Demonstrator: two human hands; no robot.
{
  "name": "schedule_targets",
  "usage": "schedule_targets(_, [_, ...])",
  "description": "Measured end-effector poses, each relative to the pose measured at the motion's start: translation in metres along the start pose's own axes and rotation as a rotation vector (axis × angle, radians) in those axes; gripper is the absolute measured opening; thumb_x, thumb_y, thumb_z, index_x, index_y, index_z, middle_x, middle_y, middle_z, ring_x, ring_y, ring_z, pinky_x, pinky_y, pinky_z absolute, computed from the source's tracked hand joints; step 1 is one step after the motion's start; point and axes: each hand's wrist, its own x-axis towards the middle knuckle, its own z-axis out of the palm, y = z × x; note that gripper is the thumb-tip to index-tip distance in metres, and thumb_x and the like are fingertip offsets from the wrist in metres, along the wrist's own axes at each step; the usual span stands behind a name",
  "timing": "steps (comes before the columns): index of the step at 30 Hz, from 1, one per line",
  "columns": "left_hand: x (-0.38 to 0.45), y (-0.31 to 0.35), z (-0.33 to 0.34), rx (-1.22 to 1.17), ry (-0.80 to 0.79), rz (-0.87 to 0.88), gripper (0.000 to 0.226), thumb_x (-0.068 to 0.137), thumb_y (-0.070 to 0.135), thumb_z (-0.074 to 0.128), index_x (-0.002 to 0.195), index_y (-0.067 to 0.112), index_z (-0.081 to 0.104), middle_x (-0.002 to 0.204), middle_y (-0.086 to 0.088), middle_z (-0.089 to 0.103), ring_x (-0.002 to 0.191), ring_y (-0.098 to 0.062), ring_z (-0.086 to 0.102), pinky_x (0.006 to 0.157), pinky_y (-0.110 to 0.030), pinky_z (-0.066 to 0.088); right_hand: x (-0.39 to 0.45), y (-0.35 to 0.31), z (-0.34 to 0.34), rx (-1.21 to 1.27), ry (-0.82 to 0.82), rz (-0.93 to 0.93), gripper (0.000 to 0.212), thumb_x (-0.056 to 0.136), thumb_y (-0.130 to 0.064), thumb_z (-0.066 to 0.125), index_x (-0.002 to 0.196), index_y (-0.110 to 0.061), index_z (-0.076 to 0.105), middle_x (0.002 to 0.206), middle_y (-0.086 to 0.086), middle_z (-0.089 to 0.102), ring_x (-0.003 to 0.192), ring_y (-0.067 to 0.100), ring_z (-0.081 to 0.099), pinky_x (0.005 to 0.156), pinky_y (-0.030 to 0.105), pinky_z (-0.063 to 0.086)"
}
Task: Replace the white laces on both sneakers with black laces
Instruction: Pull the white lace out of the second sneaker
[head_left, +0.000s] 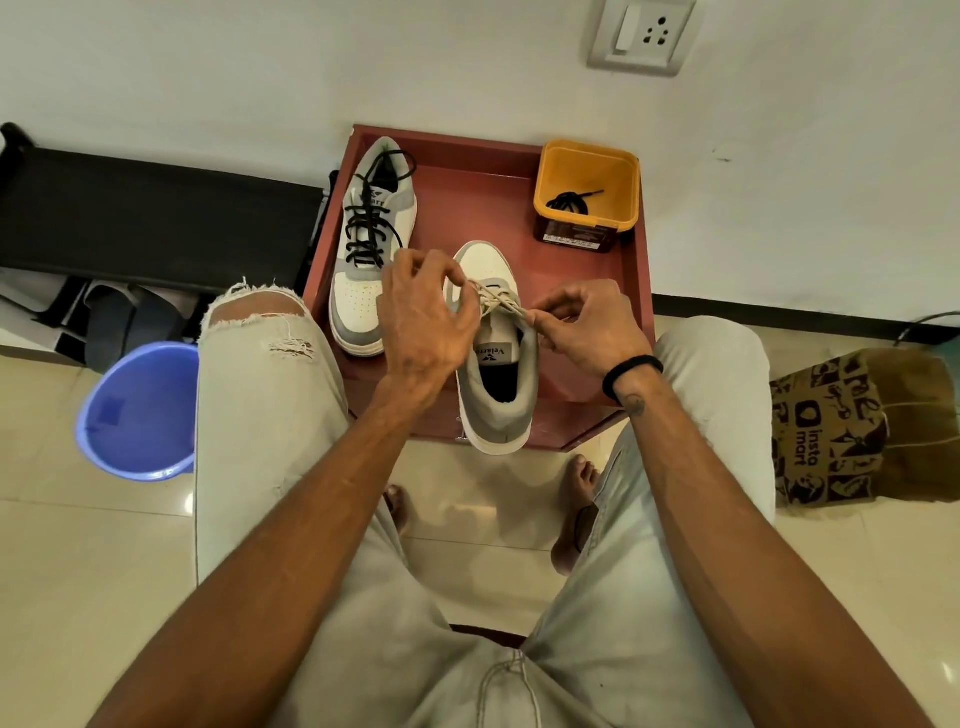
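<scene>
Step in hand: stripping the white lace (496, 301) out of the second sneaker (496, 364) — the one nearest the person, heel hanging slightly over the front edge of the red table (587, 312), toe pointing toward the wall. The first sneaker (371, 244) sits just to its left, toe toward the person, already threaded with a black lace (369, 228), ends loose and untied near the collar. So roughly halfway by my read. Right hand (587, 327) pinches a strand of the white lace between thumb and fingertips at the right side of the eyelets, other fingers curled in. Left hand (426, 312) arches over the shoe's left side with fingers curled at the crossings; it looks to be hooking or pinching the lace there, but the fingertips are partly hidden, so the exact grip is unclear. White lace is still crossed through the upper eyelets; the lower rows are hidden behind the hands. The spare black lace (569, 201) is coiled in the yellow tub (623, 208) at the table's far right corner, well apart from both hands. Next move calls for pulling the white strand free row by row — one hand steadying the shoe, since the overhanging heel could tip — then reaching to the tub for the black lace and threading from the toe-end eyelets up.
</scene>
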Motion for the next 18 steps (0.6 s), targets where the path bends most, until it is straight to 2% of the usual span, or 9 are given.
schedule_targets(2, [0.003,-0.003,-0.002,-0.049,0.045,-0.089,0.02,0.089,0.038,0.065,0.1,0.022,0.064,0.113,-0.002,0.054,0.105,-0.017,0.051,0.084,-0.038,0.053,0.0,0.0,-0.001,0.006,0.0,0.004,0.008,0.085,-0.026,0.084,0.087,-0.022,0.078,0.076,-0.003,0.076,0.072,0.013,0.075,0.073,0.041,0.065])
schedule_targets(4, [0.003,-0.002,-0.003,-0.063,0.053,-0.093,0.023,0.089,0.035,0.064,0.107,0.022,0.064,0.116,-0.003,0.054,0.108,-0.017,0.049,0.087,-0.036,0.052,-0.001,0.0,0.0,0.001,0.001,0.001,0.009,0.085,-0.026,0.084,0.087,-0.022,0.077,0.076,-0.004,0.076,0.072,0.012,0.075,0.073,0.04,0.065])
schedule_targets(7, [-0.002,0.004,-0.002,0.019,-0.077,0.123,0.034,0.088,0.03,0.064,0.122,0.024,0.062,0.128,-0.006,0.049,0.12,-0.022,0.046,0.095,-0.034,0.046,-0.001,-0.001,0.0,0.0,0.007,0.0,0.009,0.086,-0.026,0.084,0.089,-0.021,0.078,0.077,-0.004,0.076,0.072,0.011,0.074,0.073,0.039,0.065])
schedule_targets(10, [-0.012,0.008,0.009,0.147,-0.174,0.319,0.03,0.086,0.035,0.068,0.115,0.028,0.067,0.134,-0.006,0.049,0.13,-0.025,0.043,0.103,-0.04,0.041,-0.002,-0.002,0.0,0.0,0.01,-0.002,0.008,0.087,-0.025,0.083,0.091,-0.02,0.078,0.078,-0.005,0.076,0.071,0.008,0.074,0.073,0.036,0.065])
schedule_targets(13, [-0.017,0.007,0.017,0.142,-0.17,0.327,0.025,0.087,0.038,0.075,0.109,0.027,0.07,0.13,-0.005,0.051,0.129,-0.025,0.043,0.106,-0.042,0.04,-0.004,-0.002,0.001,0.005,0.016,0.003,0.008,0.088,-0.026,0.082,0.091,-0.02,0.078,0.077,-0.006,0.076,0.069,0.006,0.073,0.072,0.032,0.065])
schedule_targets(18, [-0.01,0.004,0.014,0.07,-0.13,0.321,0.016,0.089,0.036,0.077,0.098,0.022,0.076,0.119,-0.004,0.056,0.119,-0.025,0.05,0.098,-0.043,0.047,-0.002,-0.002,0.002,-0.001,0.013,0.009,0.01,0.086,-0.029,0.084,0.089,-0.022,0.078,0.076,-0.006,0.076,0.07,0.007,0.074,0.072,0.033,0.065])
